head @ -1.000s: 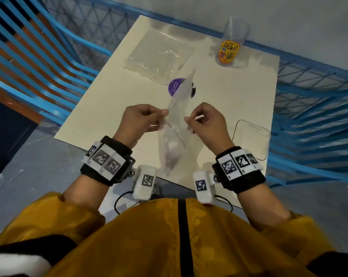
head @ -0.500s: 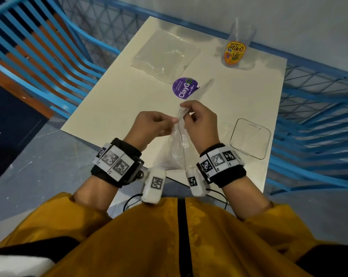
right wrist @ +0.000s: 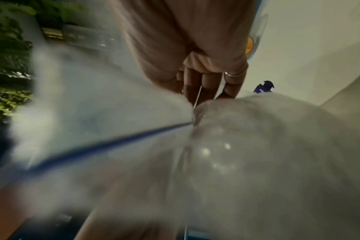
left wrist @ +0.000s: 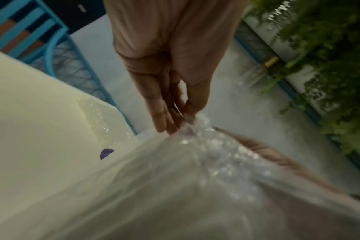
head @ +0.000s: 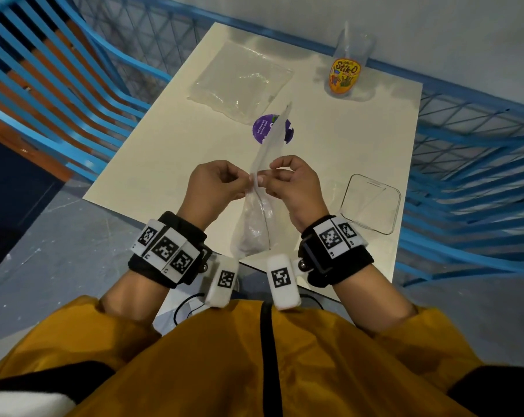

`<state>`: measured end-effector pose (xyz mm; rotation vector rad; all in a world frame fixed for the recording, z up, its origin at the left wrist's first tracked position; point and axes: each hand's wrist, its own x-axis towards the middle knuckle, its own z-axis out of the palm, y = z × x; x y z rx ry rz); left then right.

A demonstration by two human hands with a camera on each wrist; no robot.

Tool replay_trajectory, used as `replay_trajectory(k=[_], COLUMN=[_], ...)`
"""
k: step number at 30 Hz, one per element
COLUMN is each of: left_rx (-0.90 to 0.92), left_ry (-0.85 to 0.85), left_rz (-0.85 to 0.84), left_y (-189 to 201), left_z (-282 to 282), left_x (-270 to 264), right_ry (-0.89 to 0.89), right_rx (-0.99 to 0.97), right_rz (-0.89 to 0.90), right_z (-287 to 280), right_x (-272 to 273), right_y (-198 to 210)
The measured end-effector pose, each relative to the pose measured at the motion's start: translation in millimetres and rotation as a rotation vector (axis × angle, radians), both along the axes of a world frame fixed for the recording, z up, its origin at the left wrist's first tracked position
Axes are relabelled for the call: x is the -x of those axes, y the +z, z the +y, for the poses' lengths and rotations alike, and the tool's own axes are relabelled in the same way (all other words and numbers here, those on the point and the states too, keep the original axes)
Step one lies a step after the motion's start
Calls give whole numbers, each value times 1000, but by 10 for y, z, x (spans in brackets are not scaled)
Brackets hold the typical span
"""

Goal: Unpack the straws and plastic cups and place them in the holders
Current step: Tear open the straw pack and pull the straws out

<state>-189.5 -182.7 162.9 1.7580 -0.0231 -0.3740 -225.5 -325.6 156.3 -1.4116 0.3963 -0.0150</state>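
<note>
Now, vs 1 s ago: hands were spread w/ the film stretched btw them; they've since closed in and meet at one spot.

L side: blue slatted chair (head: 59, 94) sits well out beyond the left hand (head: 215, 183), off the counter (head: 152, 176). L fingers (left wrist: 160, 113) are narrow, thumb and fingertips pinching one wall of the clear plastic bag (head: 254, 230). Wrist view shows crinkled film bunched right at the tips.

Centre: bag is held up off the counter. Its belly hangs below the fingers toward the near counter edge, and its top tail sticks up past the fingers, across the purple round lid (head: 262, 132). Contents: can't tell, film too blurred, only a thin line inside shows. Beyond the fingers, far L-centre, a second flat clear bag (head: 239, 85) lies on the counter, looks untouched.

R side: right hand (head: 293, 185) has its fingers (right wrist: 192, 87) narrow too, pinching the opposite wall, touching or nearly touching the L tips.

Meaning, as I read it: re-grip for another pull or tear at the seam. Bag prob. not open yet, nothing unpacked.

Further R of the fingers: square clear container (head: 370, 203), near the R counter edge. Far R beyond them: clear cup w/ Stik-O label (head: 345, 76) at the back edge.

Room: bare counter on both sides of the hands, so there's space to pull apart sideways. Belly hangs just over the near edge, so anything spilling could drop to the floor.
</note>
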Motion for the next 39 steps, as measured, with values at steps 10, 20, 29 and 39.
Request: replay_trajectory(k=[10, 20, 29, 39], left_rx=[-45, -28, 7, 132], left_ry=[8, 65, -2, 55], left_rz=[-38, -94, 61, 71], left_y=[-8, -34, 91, 63], left_z=[75, 103, 181, 81], left_x=[5, -6, -45, -10], right_ry=[29, 57, 163, 21], right_rx=[24, 373, 406, 504], right_rz=[65, 51, 118, 143], right_z=[46, 153, 208, 219], right_x=[-62, -74, -120, -157], right_y=[73, 158, 131, 194])
